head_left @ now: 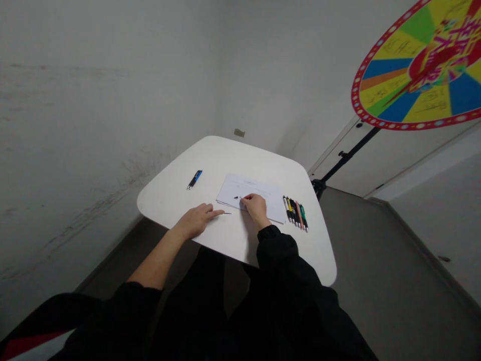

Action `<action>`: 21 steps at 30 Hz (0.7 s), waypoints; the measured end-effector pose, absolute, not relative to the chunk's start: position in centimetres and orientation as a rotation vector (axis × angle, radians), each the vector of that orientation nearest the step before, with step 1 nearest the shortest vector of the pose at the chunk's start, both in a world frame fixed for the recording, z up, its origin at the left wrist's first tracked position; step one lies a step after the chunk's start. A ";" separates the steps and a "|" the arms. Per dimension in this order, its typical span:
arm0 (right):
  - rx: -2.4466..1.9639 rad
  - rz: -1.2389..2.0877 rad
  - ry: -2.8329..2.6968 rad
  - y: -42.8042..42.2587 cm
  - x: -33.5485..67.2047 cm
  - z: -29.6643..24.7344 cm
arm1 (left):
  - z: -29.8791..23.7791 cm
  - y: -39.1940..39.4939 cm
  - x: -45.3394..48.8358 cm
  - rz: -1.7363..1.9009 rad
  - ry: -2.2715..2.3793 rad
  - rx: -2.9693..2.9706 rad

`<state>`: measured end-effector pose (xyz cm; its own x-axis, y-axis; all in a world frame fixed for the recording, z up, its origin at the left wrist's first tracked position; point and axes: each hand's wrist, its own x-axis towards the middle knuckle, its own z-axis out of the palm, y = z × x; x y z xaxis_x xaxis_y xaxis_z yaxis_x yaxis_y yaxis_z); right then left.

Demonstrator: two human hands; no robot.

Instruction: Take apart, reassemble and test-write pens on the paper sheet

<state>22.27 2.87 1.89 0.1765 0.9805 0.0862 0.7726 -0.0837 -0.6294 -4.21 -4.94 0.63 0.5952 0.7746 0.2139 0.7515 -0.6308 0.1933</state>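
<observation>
My left hand (196, 220) rests near the front edge of the white table, its fingers partly curled. From its thumb and index fingertips a thin dark pen refill (228, 213) sticks out to the right. Over the stacked white paper sheets (233, 185), my right hand (256, 206) is closed in a pinch. A tiny pale piece seems to show at its fingertips, too small to name. Just left of those fingertips a small black piece (236, 197) lies on the paper. Faint handwriting runs across the top sheet.
Several pens (295, 213) in different colours lie side by side at the right of the table (255, 155). Blue-and-black pens (194, 179) lie at the left. A colourful prize wheel (421, 70) on a black stand (349, 155) stands at the right. Walls meet behind the table.
</observation>
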 end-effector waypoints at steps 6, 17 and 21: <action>-1.863 0.498 -1.640 2.9 22.5 1.6 | 0.6 -4.9 -4.3 0.446 1.300 2.727; -1.680 0.397 -1.615 3.3 23.6 1.8 | -0.1 -4.5 -4.7 0.479 1.267 2.743; -1.594 0.358 -1.611 3.4 24.1 1.8 | -0.2 -4.4 -4.8 0.464 1.268 2.725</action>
